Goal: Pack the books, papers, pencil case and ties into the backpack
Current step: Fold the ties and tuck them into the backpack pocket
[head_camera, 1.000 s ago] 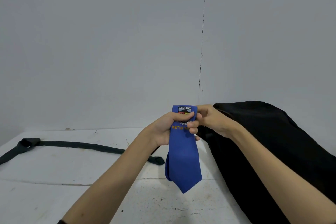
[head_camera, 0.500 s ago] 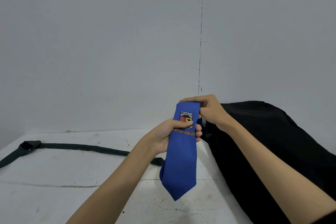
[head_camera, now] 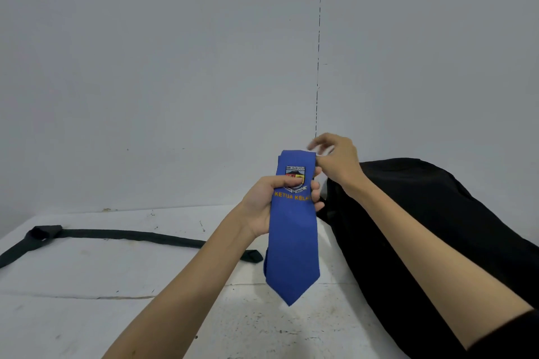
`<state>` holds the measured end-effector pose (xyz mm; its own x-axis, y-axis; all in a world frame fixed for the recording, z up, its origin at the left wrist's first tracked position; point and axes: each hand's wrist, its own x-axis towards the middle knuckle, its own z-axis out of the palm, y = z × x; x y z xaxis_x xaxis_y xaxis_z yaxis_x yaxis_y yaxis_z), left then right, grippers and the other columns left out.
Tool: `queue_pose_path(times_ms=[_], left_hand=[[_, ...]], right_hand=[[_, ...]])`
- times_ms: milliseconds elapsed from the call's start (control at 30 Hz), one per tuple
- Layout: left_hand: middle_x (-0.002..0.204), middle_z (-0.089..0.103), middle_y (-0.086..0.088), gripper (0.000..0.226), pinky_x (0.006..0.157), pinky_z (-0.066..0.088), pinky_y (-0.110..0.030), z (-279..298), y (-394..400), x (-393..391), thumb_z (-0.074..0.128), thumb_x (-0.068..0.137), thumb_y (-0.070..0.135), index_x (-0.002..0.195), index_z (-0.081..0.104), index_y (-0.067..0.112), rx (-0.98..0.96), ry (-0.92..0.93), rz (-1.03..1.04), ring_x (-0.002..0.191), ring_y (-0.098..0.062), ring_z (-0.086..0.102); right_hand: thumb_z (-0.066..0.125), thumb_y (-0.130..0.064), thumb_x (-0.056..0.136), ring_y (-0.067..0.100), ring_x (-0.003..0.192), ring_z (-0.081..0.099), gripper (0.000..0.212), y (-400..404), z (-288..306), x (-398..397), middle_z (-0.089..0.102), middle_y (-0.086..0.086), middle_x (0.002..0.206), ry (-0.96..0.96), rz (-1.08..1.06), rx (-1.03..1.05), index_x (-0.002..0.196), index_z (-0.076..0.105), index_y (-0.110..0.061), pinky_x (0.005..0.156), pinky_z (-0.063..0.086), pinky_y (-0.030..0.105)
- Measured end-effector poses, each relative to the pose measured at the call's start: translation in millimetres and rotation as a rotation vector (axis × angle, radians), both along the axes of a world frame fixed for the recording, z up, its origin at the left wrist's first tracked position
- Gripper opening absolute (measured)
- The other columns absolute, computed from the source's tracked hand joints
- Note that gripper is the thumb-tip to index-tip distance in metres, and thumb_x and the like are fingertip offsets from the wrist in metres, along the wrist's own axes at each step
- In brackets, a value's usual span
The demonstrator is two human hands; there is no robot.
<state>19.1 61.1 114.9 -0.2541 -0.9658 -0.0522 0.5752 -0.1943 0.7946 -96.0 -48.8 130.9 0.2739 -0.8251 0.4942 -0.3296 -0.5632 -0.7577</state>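
Note:
A blue tie (head_camera: 293,242) with a crest and yellow lettering hangs folded in the air above the white table, its point downward. My left hand (head_camera: 269,204) grips it just below the crest, thumb across the front. My right hand (head_camera: 335,159) hovers at the tie's top right corner; its fingers are blurred, so whether they pinch the fold is unclear. The black backpack (head_camera: 437,227) lies on its side at the right, behind my right forearm. A dark green tie (head_camera: 122,234) is stretched flat on the table at the left.
The white table (head_camera: 87,300) is scuffed and runs back to a plain grey wall (head_camera: 175,67). The backpack fills the table's right side. No books, papers or pencil case are visible.
The blue tie has been drawn upward through my left hand, showing more of the crest and lettering. My right hand has risen to the tie's top edge.

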Motion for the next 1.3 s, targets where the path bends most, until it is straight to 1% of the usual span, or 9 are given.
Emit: queue_pose_path(times_ms=[67,200,433,567,733,867,1000,1133,1300], left_hand=[[0.071,0.059,-0.005,0.026,0.067,0.056,-0.031,3,-4,-3,0.041,0.083,0.006,0.099,0.061,0.004,0.005,0.092,-0.001,0.057,-0.015,0.059],[0.069,0.06,-0.004,0.026,0.065,0.057,-0.03,1,-10,-10,0.039,0.082,0.005,0.093,0.064,0.003,0.031,0.215,0.019,0.054,-0.014,0.059],[0.068,0.062,-0.005,0.03,0.066,0.058,-0.033,-1,-14,-23,0.042,0.079,0.003,0.083,0.072,0.0,0.027,0.245,0.059,0.054,-0.015,0.062],[0.071,0.063,-0.008,0.029,0.057,0.057,-0.034,3,-13,-20,0.04,0.079,0.001,0.089,0.067,-0.002,0.032,0.339,0.09,0.055,-0.018,0.063],[0.074,0.066,-0.009,0.026,0.064,0.059,-0.038,-2,-14,-20,0.045,0.075,0.002,0.092,0.064,0.0,0.024,0.291,0.096,0.058,-0.019,0.065],[0.075,0.066,-0.007,0.021,0.071,0.058,-0.038,-5,-15,-21,0.046,0.073,0.003,0.09,0.06,0.003,0.015,0.203,0.075,0.061,-0.019,0.065],[0.077,0.068,-0.009,0.023,0.065,0.059,-0.035,-4,-14,-18,0.048,0.072,0.003,0.081,0.07,0.001,0.001,0.129,0.095,0.062,-0.02,0.066],[0.091,0.069,-0.009,0.03,0.08,0.055,-0.035,-3,-24,-9,0.056,0.07,0.001,0.097,0.069,0.005,-0.015,0.111,0.179,0.077,-0.02,0.066],[0.083,0.071,-0.005,0.024,0.083,0.047,-0.032,6,-30,2,0.043,0.086,0.001,0.096,0.064,0.008,-0.029,0.129,0.225,0.071,-0.016,0.069]], right_hand=[[0.063,-0.005,0.08,0.012,0.055,0.043,0.018,4,-2,0,0.052,0.0,0.062,0.026,-0.116,0.178,0.066,0.053,-0.011,0.052,0.034,0.026],[0.043,-0.028,0.099,0.007,0.041,0.043,0.039,24,2,-9,0.052,-0.004,0.046,-0.187,0.297,0.919,0.065,0.056,-0.014,0.037,0.035,0.02],[0.051,-0.024,0.093,0.003,0.031,0.053,0.045,34,-8,-16,0.056,-0.006,0.044,-0.682,0.454,1.31,0.053,0.068,-0.012,0.028,0.029,0.007],[0.07,-0.03,0.074,0.004,0.038,0.05,0.022,29,-14,-18,0.056,-0.011,0.052,-0.555,0.484,1.26,0.053,0.066,-0.022,0.037,0.036,0.011],[0.054,-0.039,0.093,0.003,0.036,0.057,0.035,32,-5,-17,0.06,-0.009,0.046,-0.732,0.458,1.306,0.064,0.061,-0.018,0.025,0.031,0.013],[0.043,-0.028,0.096,0.001,0.032,0.039,0.03,24,4,-16,0.044,-0.013,0.038,-0.254,0.448,1.107,0.067,0.043,-0.023,0.028,0.023,0.012],[0.044,-0.016,0.086,0.011,0.043,0.044,0.016,18,19,-22,0.047,-0.005,0.046,0.095,0.303,0.823,0.071,0.049,-0.019,0.048,0.044,0.024],[0.05,-0.051,0.087,0.018,0.045,0.053,0.045,22,21,-27,0.056,0.004,0.054,0.159,0.14,0.58,0.066,0.054,-0.011,0.061,0.044,0.026],[0.033,-0.083,0.073,0.017,0.06,0.058,0.076,30,4,-30,0.066,0.001,0.071,0.219,0.302,0.572,0.073,0.063,-0.013,0.06,0.043,0.027]])
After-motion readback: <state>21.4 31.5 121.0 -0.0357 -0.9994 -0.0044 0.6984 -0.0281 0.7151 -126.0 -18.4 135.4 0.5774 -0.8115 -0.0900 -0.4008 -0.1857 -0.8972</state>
